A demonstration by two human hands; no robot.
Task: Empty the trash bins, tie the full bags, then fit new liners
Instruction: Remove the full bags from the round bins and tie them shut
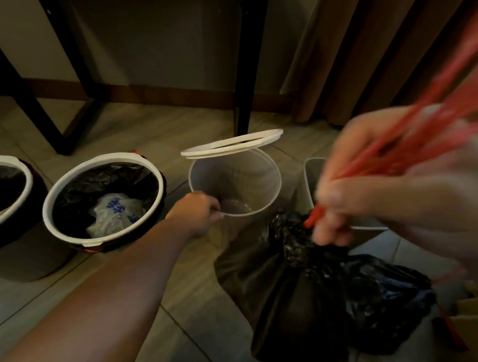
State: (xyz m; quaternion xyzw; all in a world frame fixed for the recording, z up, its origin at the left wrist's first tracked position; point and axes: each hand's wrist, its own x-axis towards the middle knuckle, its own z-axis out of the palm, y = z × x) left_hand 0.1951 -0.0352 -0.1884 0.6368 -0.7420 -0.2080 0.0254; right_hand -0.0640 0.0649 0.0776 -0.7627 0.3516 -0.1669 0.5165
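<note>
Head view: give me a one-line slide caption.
The left hand grips the unlined bin by its rim while the right hand holds the black bag by its red drawstrings.

The full bag (330, 294) is glossy black with red drawstrings (375, 157). The unlined bin (262, 175) is pale grey, its ring (231, 148) white. Crumpled white plastic (115, 216) carries blue print.

A dim room: grey tiled floor (128, 133), pale wall (159, 36) with a brown skirting board (165, 93) at the far side, dark desk legs (241, 93) standing before it, brown curtain (364, 37) hanging at far right
</note>
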